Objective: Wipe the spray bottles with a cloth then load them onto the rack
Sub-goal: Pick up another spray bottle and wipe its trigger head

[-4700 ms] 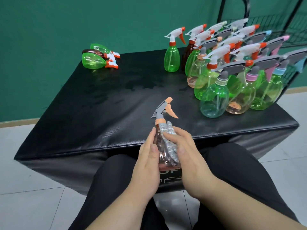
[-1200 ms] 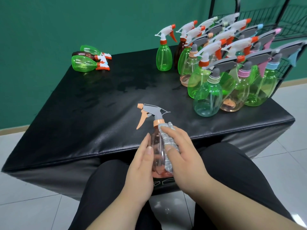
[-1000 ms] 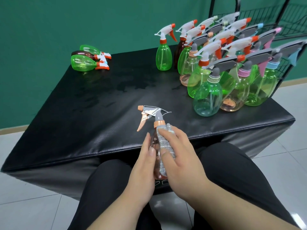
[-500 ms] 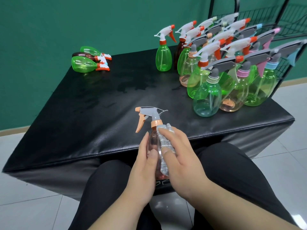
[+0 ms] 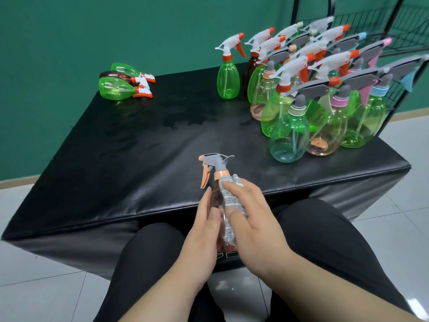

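One big green wall [image 5: 116, 24] fills the back of the shot, and in front of it sits a black padded desk [image 5: 116, 159] on a pale tiled floor [image 5: 34, 275]. In the upper right corner there's a black wire rack [image 5: 413, 26] right behind the desk. The person's legs in black trousers [image 5: 325, 240] take up the bottom of the frame.

On the right side of the desk is a tight bunch of upright spray bottles [image 5: 290, 135], mostly green with a few pinkish and one brown. One green bottle [image 5: 227, 80] stands just left of the pack. At the upper left, three bottles [image 5: 116, 88] lie on their sides, two green and one brown, nozzles pointing right.

Lower centre, over the near edge of the desk, the left hand [image 5: 202, 233] has its grip wrapped on the side of a pink spray bottle [image 5: 221, 175]. The bottle is upright, with its grey head and orange trigger facing left. The right hand [image 5: 257, 224] has its grip closed on a grey striped cloth [image 5: 232, 203] and presses it along the bottle's right side from the collar down.
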